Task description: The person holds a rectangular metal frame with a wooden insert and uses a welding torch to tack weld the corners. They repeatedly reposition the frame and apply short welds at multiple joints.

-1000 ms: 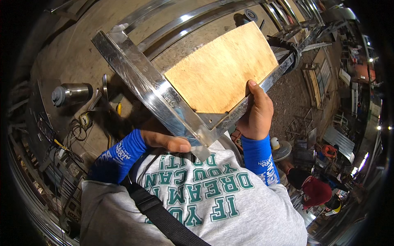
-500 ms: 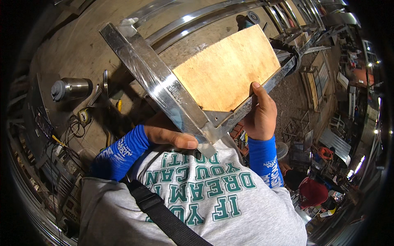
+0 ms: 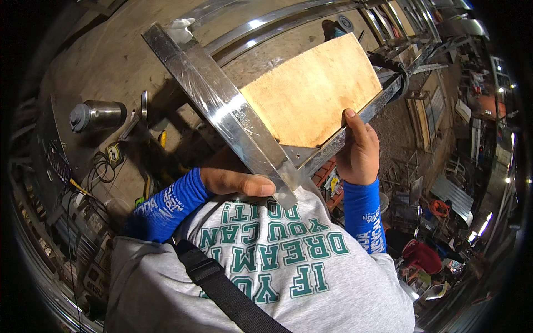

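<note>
Tilted in front of my chest is a corner of a shiny metal frame [image 3: 219,108], with a scuffed clear film on its wide left bar. A pale wooden board [image 3: 311,91] lies inside the corner, next to a small triangular metal plate [image 3: 297,155] with a hole. My left hand [image 3: 236,180] grips the lower end of the wide bar, thumb along its near edge and fingers hidden underneath. My right hand [image 3: 358,152] is closed round the narrower right bar, its thumb on top by the board's edge.
At left stand a steel flask [image 3: 99,116], a tape measure [image 3: 114,155] and dark cables. Long metal bars [image 3: 255,25] cross the far side. A dark strap or clamp [image 3: 401,77] sits at the right bar's far end. Clutter and a red item [image 3: 422,256] lie at right.
Both hands and the near corner of the metal frame have shifted slightly right and upward. My grip on both bars looks the same.
</note>
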Available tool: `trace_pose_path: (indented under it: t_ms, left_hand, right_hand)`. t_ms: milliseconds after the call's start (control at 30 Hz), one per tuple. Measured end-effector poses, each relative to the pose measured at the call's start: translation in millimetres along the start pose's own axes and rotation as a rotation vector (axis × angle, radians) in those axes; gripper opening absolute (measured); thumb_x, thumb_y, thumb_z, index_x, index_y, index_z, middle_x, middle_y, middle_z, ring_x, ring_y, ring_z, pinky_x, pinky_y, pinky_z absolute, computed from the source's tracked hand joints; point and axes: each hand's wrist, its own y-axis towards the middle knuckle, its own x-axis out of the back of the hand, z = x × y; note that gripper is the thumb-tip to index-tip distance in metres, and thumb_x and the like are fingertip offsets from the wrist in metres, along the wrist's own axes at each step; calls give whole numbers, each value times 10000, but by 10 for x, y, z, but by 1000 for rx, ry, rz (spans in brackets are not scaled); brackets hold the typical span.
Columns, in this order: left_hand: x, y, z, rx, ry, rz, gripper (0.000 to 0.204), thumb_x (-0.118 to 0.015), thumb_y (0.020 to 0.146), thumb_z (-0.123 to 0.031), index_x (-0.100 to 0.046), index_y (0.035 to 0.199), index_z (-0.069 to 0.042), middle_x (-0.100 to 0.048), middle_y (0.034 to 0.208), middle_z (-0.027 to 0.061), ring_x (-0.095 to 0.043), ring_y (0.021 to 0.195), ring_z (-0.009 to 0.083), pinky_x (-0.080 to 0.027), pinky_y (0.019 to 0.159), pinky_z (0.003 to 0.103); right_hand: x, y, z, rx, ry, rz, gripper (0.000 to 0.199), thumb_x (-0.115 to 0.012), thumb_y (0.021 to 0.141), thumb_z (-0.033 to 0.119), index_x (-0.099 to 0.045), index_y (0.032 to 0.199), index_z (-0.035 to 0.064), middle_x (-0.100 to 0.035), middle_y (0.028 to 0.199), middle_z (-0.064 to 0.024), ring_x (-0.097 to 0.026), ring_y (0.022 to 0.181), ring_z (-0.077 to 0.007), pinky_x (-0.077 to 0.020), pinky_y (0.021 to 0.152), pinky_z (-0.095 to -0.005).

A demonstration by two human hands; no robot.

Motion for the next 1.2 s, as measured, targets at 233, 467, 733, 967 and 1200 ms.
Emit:
trace_pose_path:
  t_ms: [233, 467, 733, 967, 1200]
  left_hand:
    - [812, 157, 387, 72, 160, 140, 550, -705, 958, -275, -582, 1436, -30, -683, 1344, 155, -652, 1261, 249, -535, 1082, 386]
    - [285, -69, 210, 1, 241, -35, 538, -639, 986, -426, -639, 1338, -19, -668, 1242, 82, -596, 1142, 182, -447, 1060, 312]
    - [256, -277, 248, -166, 389, -36, 631, -631, 986, -419, -572, 1434, 22, -592, 1428, 128, -506, 1333, 245, -326, 1191, 350]
    - [267, -116, 506, -423, 324, -186, 710, -711, 884, -352, -539, 1459, 27, -561, 1490, 165, -496, 1380, 275, -338, 1197, 380]
    - [-348, 492, 387, -743, 343, -450, 1064, -852, 676, -411, -411, 1522, 61, -594, 1413, 233, -572, 1321, 311, -411, 1160, 434]
  right_hand:
    - [40, -56, -44, -27, 68, 74, 303, -664, 1026, 203, -615, 1213, -30, -706, 1146, -90, -694, 1060, -188, -570, 951, -367]
    - [160, -60, -284, -159, 245, 91, 329, -693, 969, 211, -623, 1208, -4, -725, 1102, -84, -728, 994, -219, -600, 915, -431]
    - [-46, -20, -424, 2, 502, 337, 467, -635, 891, 152, -595, 1314, -42, -720, 1221, -178, -705, 1128, -307, -543, 1042, -491]
    - [184, 2, -609, 80, 779, 594, 990, -662, 873, 725, -403, 1561, 63, -496, 1548, -195, -511, 1398, -371, -425, 1164, -560]
    - [843, 517, -304, -22, 495, 394, 1019, -504, 919, 803, -301, 1610, 83, -336, 1653, -188, -396, 1483, -373, -355, 1201, -605]
